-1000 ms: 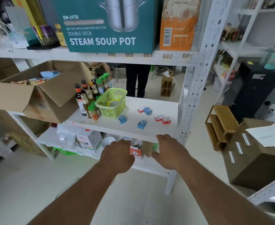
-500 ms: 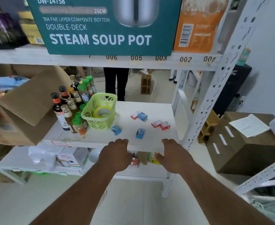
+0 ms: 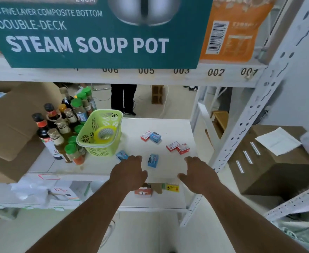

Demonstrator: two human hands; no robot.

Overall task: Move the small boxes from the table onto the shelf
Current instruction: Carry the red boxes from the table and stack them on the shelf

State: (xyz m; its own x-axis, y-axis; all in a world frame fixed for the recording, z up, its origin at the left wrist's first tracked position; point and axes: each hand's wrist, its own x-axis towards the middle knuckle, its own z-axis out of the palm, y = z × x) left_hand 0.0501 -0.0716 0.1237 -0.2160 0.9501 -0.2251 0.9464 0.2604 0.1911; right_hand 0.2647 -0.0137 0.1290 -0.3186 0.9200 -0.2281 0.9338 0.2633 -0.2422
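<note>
While both hands are reaching over the front edge of the white shelf board (image 3: 168,125), neither one is holding anything: the left hand (image 3: 129,171) is lying palm down with relaxed, slightly bent fingers, and the right hand (image 3: 195,172) is hovering the same way with its fingers spread. Between the two hands a blue small box (image 3: 153,160) is standing, and another blue small box (image 3: 122,155) is lying just beside the left fingertips, partly hidden by them. Farther back two red small boxes (image 3: 177,147) are sitting side by side, touching, and behind them a red and blue pair (image 3: 151,136) is resting together. To the left a green basket (image 3: 88,143) is holding a roll of tape (image 3: 105,133), with a group of sauce bottles (image 3: 58,132) beside it. Above, a steam soup pot carton (image 3: 95,33) is occupying the upper shelf. I judge that the person is at the placing step, with six boxes already on the shelf and the hands emptied. No table is showing here, so I cannot tell whether more boxes are waiting; the next move is probably calling for drawing the hands back without knocking the near blue boxes.
</note>
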